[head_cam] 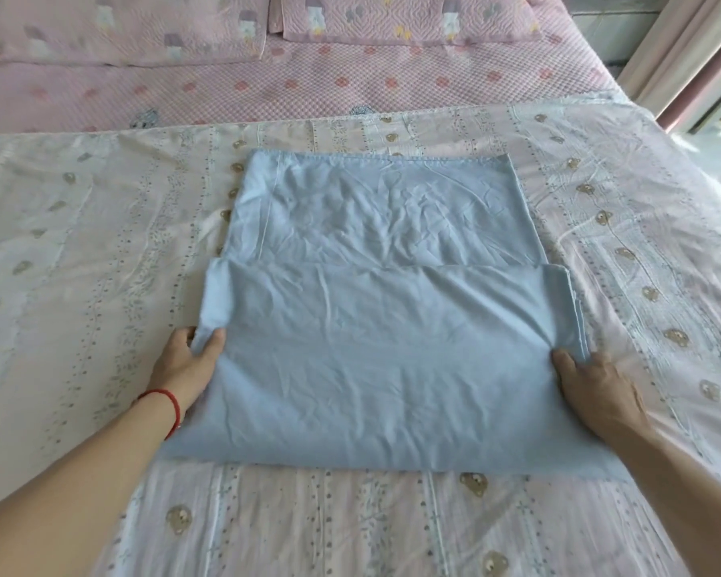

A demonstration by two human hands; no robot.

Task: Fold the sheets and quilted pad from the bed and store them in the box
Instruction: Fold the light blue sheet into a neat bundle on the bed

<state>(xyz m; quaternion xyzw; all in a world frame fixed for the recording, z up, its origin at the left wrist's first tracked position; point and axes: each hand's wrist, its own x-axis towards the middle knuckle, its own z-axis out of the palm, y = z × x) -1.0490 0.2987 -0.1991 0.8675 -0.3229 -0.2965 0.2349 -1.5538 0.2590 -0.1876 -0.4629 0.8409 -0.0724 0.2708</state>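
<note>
A light blue sheet point(375, 310) lies partly folded in the middle of the bed, its near half doubled over the far half. My left hand point(190, 364), with a red string on the wrist, pinches the sheet's left edge. At the right edge, my right hand point(592, 389) grips the blue cloth between thumb and fingers. Under the blue sheet spreads a pale patterned sheet point(101, 243) with small bears and stripes. Beyond it shows a pink quilted pad point(292, 93) covering the far part of the bed. No box is in view.
Two pink quilted pillows point(392, 14) lie at the head of the bed. A pink curtain point(679, 56) hangs at the far right beside a bright window. The bed's right edge drops off near the upper right.
</note>
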